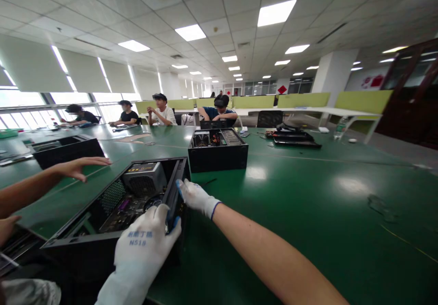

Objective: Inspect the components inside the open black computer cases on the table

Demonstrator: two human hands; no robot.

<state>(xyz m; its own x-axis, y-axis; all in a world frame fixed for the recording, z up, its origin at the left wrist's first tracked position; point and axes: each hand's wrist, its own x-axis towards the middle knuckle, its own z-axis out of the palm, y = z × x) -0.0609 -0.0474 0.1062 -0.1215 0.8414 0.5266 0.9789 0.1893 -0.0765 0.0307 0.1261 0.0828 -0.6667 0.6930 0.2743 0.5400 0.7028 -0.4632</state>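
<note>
An open black computer case (82, 245) lies on its side before me, its power supply (145, 179) and circuit board (125, 211) showing inside. Along its right end runs the black front panel (175, 190). My left hand (147, 232), in a white glove marked N518, is closed over the panel's near part, with the fingers on the inner side and the thumb outside. My right hand (198, 198), gloved in white too, is closed against the panel's outer face farther back; some of its fingertips are hidden.
Beyond my case stands a second open computer case (219, 158); another case (68, 152) is at the left. A neighbour's bare hand (73, 168) reaches in from the left. Black parts (294, 138) lie on the green table (290, 204). Several people sit across it.
</note>
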